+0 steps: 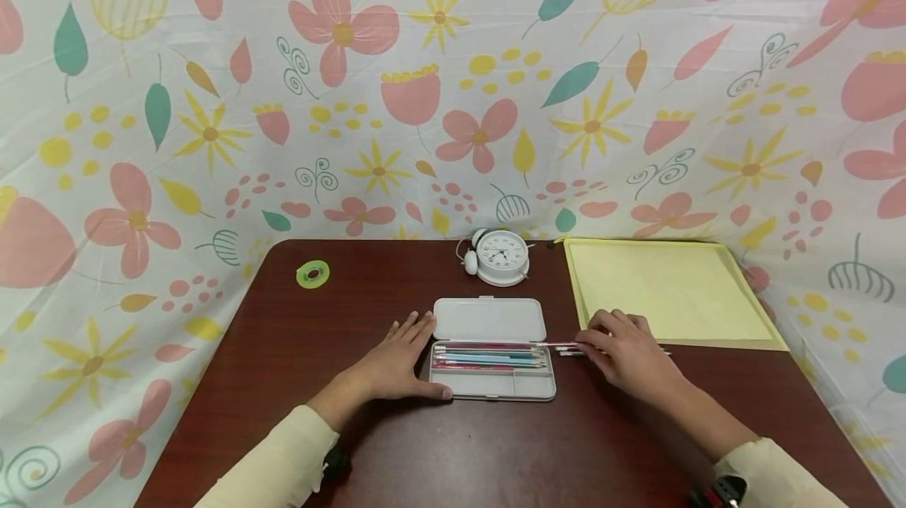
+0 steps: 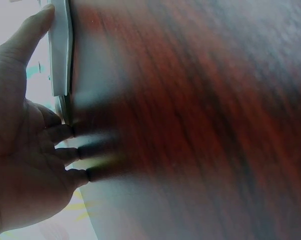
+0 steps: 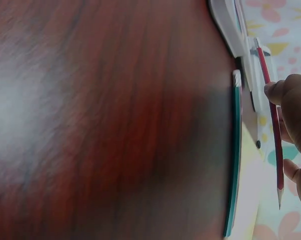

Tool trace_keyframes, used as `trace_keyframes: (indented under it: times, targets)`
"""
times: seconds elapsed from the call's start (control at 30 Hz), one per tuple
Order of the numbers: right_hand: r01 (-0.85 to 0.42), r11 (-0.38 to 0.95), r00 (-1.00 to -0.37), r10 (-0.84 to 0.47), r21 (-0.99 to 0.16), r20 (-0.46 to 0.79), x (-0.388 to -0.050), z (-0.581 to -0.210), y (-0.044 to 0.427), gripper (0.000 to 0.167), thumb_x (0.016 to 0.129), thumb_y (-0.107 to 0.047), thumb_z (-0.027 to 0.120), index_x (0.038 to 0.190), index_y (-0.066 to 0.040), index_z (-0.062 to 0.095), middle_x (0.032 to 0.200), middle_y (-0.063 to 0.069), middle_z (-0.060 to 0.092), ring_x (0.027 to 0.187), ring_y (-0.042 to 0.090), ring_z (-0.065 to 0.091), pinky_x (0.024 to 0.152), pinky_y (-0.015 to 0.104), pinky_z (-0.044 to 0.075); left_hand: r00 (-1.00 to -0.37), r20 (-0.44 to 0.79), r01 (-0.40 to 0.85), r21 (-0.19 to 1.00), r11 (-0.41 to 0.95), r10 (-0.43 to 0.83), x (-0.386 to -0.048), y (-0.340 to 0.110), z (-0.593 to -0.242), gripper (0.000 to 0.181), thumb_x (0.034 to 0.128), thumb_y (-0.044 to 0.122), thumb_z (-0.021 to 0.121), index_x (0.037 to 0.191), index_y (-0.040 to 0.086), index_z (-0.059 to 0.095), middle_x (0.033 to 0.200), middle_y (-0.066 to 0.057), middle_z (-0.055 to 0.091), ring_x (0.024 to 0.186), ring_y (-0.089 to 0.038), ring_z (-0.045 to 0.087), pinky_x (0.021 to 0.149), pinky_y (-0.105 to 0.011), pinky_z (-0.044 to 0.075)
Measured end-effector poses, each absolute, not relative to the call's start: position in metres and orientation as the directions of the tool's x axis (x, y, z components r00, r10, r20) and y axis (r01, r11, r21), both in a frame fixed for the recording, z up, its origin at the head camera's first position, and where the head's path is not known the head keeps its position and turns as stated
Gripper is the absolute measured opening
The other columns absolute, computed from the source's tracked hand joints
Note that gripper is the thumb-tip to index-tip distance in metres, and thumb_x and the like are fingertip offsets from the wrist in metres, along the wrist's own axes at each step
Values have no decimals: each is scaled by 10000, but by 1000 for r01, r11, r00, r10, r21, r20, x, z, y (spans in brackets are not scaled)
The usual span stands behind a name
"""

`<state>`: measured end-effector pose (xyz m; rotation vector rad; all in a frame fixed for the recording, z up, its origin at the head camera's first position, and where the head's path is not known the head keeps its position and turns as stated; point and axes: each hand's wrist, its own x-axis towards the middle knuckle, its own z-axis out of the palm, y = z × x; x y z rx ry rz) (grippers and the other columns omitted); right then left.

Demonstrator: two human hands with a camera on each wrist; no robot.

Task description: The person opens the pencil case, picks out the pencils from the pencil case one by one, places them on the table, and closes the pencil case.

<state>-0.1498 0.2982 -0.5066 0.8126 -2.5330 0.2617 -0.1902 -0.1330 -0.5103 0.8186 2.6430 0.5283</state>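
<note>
Dark tabletop, pencil case between hands

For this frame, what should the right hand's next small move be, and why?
Probably sliding the red pencil left into the open pencil case: the right hand pinches it with its eraser end toward the case, other pencils lie inside, and the left hand touches the case's left side.

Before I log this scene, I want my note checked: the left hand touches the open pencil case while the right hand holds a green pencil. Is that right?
The colour is wrong: the right wrist view shows a red pencil in the right hand. The left hand does touch the open pencil case.
</note>
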Motion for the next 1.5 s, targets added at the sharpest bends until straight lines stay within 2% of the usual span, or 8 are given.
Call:
trace_keyframes:
  times: [0.2, 0.5, 0.8, 1.0, 1.17, 1.37, 1.5]
  targets:
    - [-597, 801, -708, -504, -38, 495, -146, -514, 310, 242, 819, -82, 929, 1014, -190, 834, 960, -70, 609, 870, 154, 551, 844, 533, 449, -784, -193, 472, 434, 768, 590, -190, -133, -511, 1318, 872, 802, 772, 1782, 71, 160, 1870, -122, 159, 1748, -380, 105, 1394, -635, 151]
    - [-610, 792, -695, -510, -40, 507, -145, -526, 325, 279, 831, -96, 913, 1074, -215, 845, 952, -99, 621, 872, 115, 617, 872, 598, 502, -782, -193, 474, 433, 767, 592, -189, -133, -509, 1314, 877, 801, 768, 1782, 72, 156, 1871, -120, 155, 1748, -382, 104, 1394, -635, 150]
    - [-616, 788, -685, -527, -12, 502, -143, -531, 332, 92, 944, -173, 827, 1035, -186, 827, 954, -82, 630, 886, 146, 612, 865, 587, 484, -782, -195, 473, 434, 767, 593, -190, -133, -510, 1311, 877, 804, 764, 1783, 77, 156, 1872, -116, 154, 1749, -380, 100, 1395, -635, 146]
    - [-613, 790, -683, -527, -5, 506, -142, -533, 331, 183, 849, -128, 892, 1002, -193, 817, 935, -83, 620, 875, 143, 596, 856, 588, 482, -781, -196, 475, 430, 768, 593, -190, -133, -511, 1314, 876, 817, 755, 1784, 78, 157, 1873, -113, 153, 1749, -381, 100, 1395, -636, 146]
    - [-609, 793, -687, -528, 2, 499, -141, -533, 331, 100, 902, -181, 868, 982, -185, 808, 934, -80, 621, 879, 145, 595, 863, 589, 479, -781, -192, 477, 430, 766, 594, -190, -133, -510, 1314, 876, 811, 759, 1782, 71, 159, 1872, -117, 155, 1748, -385, 102, 1394, -639, 146]
    - [-617, 787, -676, -535, 8, 507, -141, -533, 331, 224, 810, -101, 902, 995, -197, 817, 930, -68, 633, 877, 158, 606, 855, 589, 480, -781, -193, 475, 434, 766, 594, -190, -133, -510, 1318, 874, 814, 758, 1782, 71, 156, 1872, -116, 156, 1748, -382, 101, 1394, -637, 147]
    - [-620, 784, -667, -538, 16, 516, -141, -532, 331, 229, 807, -95, 910, 987, -197, 813, 924, -62, 633, 870, 162, 614, 851, 595, 487, -781, -192, 474, 437, 764, 594, -190, -133, -509, 1319, 875, 811, 761, 1782, 69, 156, 1871, -119, 156, 1748, -383, 102, 1393, -640, 148]
